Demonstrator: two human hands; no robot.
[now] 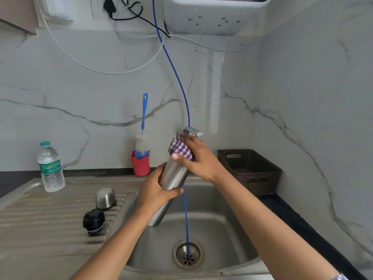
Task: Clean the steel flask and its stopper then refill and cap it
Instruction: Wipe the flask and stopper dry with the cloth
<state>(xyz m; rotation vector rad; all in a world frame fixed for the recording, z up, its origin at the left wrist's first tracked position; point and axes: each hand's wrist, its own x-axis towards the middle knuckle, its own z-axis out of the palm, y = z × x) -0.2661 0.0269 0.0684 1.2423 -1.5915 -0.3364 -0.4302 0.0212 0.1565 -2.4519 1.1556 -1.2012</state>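
steel flask (173, 176) tilted over sink (228, 235) | left hand (159, 191) wraps its body | right hand (199, 158) clutches checked cloth (180, 147) on its mouth | stopper (93, 220) lies left of sink, off | I judge: wiping under way; refill and capping left

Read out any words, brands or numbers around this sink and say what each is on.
"Signatu": white script on the green label of the plastic water bottle; the rest curves out of sight.
Smaller print under it on that label: too blurred to read.
No readable text on the steel flask, black stopper or white appliance.
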